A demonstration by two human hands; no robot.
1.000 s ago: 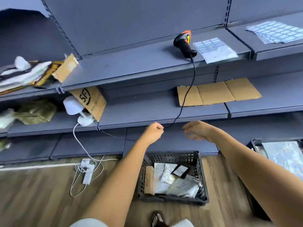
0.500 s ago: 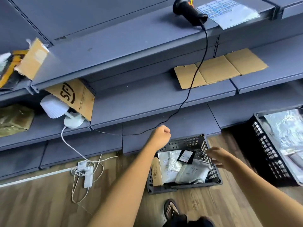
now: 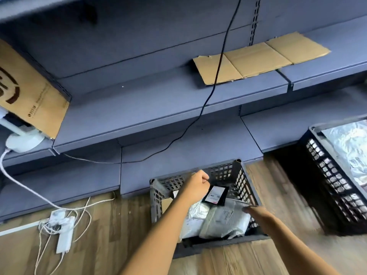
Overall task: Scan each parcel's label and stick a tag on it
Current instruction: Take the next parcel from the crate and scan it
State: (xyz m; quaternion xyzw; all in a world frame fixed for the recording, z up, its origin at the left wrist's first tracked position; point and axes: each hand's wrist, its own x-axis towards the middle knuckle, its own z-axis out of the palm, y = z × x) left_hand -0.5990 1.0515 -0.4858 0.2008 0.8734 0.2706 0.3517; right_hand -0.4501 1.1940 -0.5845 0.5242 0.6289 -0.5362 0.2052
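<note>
Down in the grey basket (image 3: pixel 244 175) on the wooden floor the parcels are found: a white mailer bag (image 3: pixel 224 221) at the front, a silvery bag (image 3: pixel 195 213) beside it, and a small black parcel (image 3: pixel 216 195) propped against them at the back. The right hand (image 3: pixel 256 212) is stretched towards the upper edge of the white mailer bag with fingers extended; because of blur it cannot be told whether contact is made. The left hand (image 3: pixel 198 182) is held above the basket, curled into a fist, and nothing can be seen inside it. A slip is to be feared, since the bag looks slick and loosely filled, and the black parcel leaning on the pile could be tipped over if the bag is pulled out from under it. A black cable (image 3: pixel 210 92) hangs in front of the shelves and could be snagged by a raised arm. On the black parcel a white label with a red band is seen, but its print is too small to be read; faint print on the white bag is equally illegible. Further out, a flat cardboard sheet (image 3: pixel 258 58) lies on a shelf, a brown envelope (image 3: pixel 33 90) shows part of a dark round logo, and a black basket (image 3: pixel 327 175) stands to the right.
</note>
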